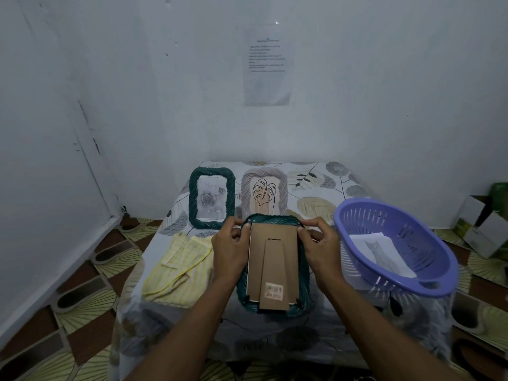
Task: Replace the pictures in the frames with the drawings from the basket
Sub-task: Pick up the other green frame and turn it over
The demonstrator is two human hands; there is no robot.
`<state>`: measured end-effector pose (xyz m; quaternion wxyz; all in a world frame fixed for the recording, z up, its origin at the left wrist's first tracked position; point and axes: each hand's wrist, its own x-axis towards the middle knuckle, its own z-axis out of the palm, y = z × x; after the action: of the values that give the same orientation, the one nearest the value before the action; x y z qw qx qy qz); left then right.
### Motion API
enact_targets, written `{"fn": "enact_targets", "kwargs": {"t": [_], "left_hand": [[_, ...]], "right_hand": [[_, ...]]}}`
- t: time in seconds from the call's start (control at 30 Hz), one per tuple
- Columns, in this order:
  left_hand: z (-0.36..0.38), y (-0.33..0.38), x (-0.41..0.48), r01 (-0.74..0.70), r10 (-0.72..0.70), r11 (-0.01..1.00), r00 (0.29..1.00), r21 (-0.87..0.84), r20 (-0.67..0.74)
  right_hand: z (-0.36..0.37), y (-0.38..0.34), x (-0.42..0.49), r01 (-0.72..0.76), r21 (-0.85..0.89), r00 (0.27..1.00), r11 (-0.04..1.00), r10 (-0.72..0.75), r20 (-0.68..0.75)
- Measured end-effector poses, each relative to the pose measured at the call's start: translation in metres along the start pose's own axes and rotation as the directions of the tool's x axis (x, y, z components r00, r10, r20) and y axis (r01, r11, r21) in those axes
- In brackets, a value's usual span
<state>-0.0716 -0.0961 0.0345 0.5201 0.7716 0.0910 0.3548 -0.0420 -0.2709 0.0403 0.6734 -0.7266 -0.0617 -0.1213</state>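
Room: pale walls meet in a corner; a printed sheet (267, 64) is stuck on the far wall, and patterned flooring (90, 303) surrounds a low table (308, 334) under a leaf-print cloth.
Held frame: a dark green frame (272, 266) lies face down near the table's middle, cardboard back and stand upward, barcode sticker at the near end.
Left hand (229, 250): fingers curled on the frame's upper left edge.
Right hand (321, 247): fingers curled on the upper right edge.
Standing frames: a green frame with a rose picture (211, 198) and, beside it, a grey frame with a leaf drawing (264, 192), both upright behind.
Basket (395, 246): purple, at right, tilted, with a drawing (380, 253) inside.
Cloth: a yellow striped cloth (178, 268) lies at left.
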Motion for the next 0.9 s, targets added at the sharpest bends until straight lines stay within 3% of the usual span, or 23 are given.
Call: {"fn": "enact_targets", "kwargs": {"t": [0.17,0.33,0.43,0.73,0.9], "left_hand": [[0.0,-0.003,0.003,0.047,-0.045,0.999,0.997,-0.027,0.06],[-0.009,-0.009,0.001,0.256,-0.19,0.954,0.918,-0.154,0.348],[-0.018,-0.012,-0.008,0.292,-0.176,0.934,0.877,-0.205,0.446],[-0.022,-0.004,-0.01,0.291,-0.12,0.9,0.881,-0.323,0.458],[-0.021,-0.008,-0.007,0.285,-0.128,0.908,0.887,-0.308,0.443]], "right_hand": [[-0.006,0.002,0.003,-0.047,0.073,0.999,0.996,0.046,0.01],[-0.011,0.002,0.011,-0.08,0.105,0.994,0.991,0.087,-0.068],[-0.014,0.002,0.021,-0.08,0.107,0.988,0.991,0.093,-0.123],[-0.006,-0.001,0.031,-0.075,-0.009,0.975,0.997,0.072,-0.211],[-0.006,-0.005,0.03,-0.102,0.08,0.987,0.992,0.111,-0.12]]}}
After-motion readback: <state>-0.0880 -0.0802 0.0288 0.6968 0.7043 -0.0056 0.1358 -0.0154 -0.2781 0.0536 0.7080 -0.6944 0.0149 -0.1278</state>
